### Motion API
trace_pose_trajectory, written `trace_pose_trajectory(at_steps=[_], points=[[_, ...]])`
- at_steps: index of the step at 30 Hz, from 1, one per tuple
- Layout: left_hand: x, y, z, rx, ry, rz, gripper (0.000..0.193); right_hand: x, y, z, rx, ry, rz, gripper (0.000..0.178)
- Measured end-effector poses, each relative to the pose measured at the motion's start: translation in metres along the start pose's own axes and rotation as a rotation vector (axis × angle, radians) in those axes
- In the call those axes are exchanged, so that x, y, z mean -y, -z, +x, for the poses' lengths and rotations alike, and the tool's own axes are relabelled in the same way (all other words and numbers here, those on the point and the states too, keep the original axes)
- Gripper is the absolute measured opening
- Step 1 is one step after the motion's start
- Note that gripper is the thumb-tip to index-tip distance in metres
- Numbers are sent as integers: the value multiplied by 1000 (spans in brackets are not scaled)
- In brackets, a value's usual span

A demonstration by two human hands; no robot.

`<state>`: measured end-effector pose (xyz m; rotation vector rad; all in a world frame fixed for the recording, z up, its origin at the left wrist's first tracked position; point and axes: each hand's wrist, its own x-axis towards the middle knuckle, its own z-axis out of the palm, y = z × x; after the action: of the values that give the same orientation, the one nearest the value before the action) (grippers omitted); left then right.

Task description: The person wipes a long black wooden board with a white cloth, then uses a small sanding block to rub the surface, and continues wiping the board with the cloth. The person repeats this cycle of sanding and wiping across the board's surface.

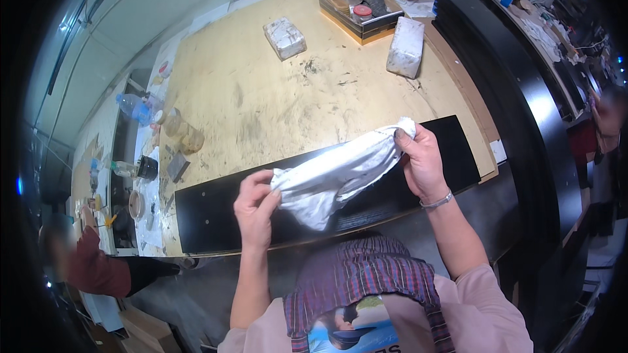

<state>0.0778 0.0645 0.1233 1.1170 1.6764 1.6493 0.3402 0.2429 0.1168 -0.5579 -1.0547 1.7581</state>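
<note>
A white cloth (327, 173) is stretched between my two hands above a long glossy black board (216, 216). My left hand (254, 206) pinches the cloth's left end between thumb and fingers. At the opposite end, my right hand (422, 160) grips a bunched corner, held a little higher. One fold of the cloth hangs down in the middle. Beneath it, the board lies flat along the near edge of a wooden worktable (242, 91), with two small pale dots near its left end.
Two wrapped blocks (284, 38) and a box of odds and ends (363, 13) sit toward the back. Bottles (134, 108), a jar (183, 132) and a dark block (177, 167) line the left. Black panels (517, 85) stand at right. Another person (98, 261) is at far left.
</note>
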Motion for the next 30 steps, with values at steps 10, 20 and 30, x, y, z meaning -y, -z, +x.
trace_pose_trajectory(at_steps=[10,20,30], points=[[-75,12,-20,-146,-94,-259,43,66,-79,28,316,-136,-132,13],[-19,78,-42,71,176,-401,21,-26,-149,90,549,-342,-485,17],[31,181,-56,-283,174,-845,46,-193,-265,165,601,-322,-829,19]])
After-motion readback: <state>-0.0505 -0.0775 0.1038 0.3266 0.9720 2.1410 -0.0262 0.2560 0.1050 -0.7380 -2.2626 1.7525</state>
